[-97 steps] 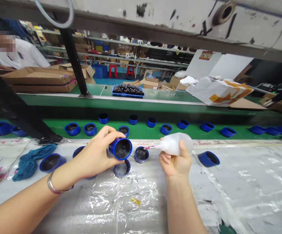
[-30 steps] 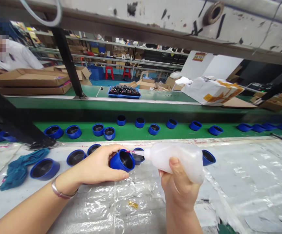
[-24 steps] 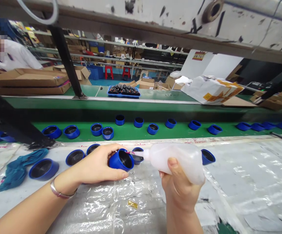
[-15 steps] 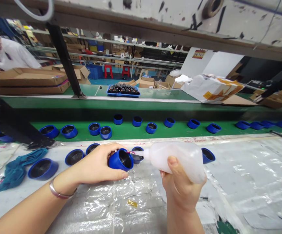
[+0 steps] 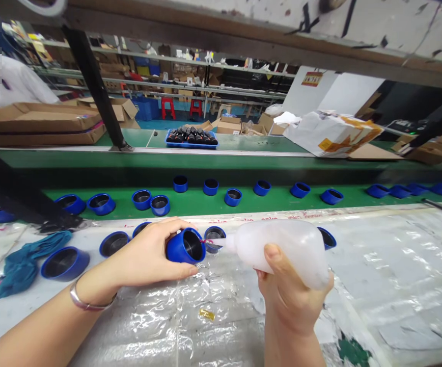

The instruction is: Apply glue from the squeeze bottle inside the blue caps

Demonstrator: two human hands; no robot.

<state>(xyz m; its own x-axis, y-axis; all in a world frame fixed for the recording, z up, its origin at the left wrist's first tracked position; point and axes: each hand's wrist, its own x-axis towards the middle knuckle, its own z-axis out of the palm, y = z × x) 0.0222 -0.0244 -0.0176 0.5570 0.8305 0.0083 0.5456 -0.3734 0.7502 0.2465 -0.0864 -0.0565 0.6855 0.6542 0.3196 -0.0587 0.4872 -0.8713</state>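
My left hand (image 5: 156, 252) grips a blue cup (image 5: 178, 247) with a black inside, tilted so its mouth faces right. My right hand (image 5: 292, 295) is wrapped round a translucent white squeeze bottle (image 5: 282, 250) lying nearly level. The bottle's narrow nozzle points left, its reddish tip close to the cup's rim; whether they touch I cannot tell. Behind the nozzle stands another blue cup (image 5: 215, 233), and one more (image 5: 327, 237) is partly hidden by the bottle. Further blue cups, among them one at the left (image 5: 65, 263), sit near my left forearm.
Several blue cups (image 5: 232, 197) stand along a green belt (image 5: 190, 206) beyond the plastic-covered table (image 5: 228, 336). A teal cloth (image 5: 26, 262) lies at the left. Dark posts (image 5: 93, 86) hold a shelf overhead. A blue tray (image 5: 192, 145), cartons and a person in white are further back.
The cup in my left hand has shifted slightly left, and the gap between my hands is a little wider. The surroundings have moved slightly left and up in the view.
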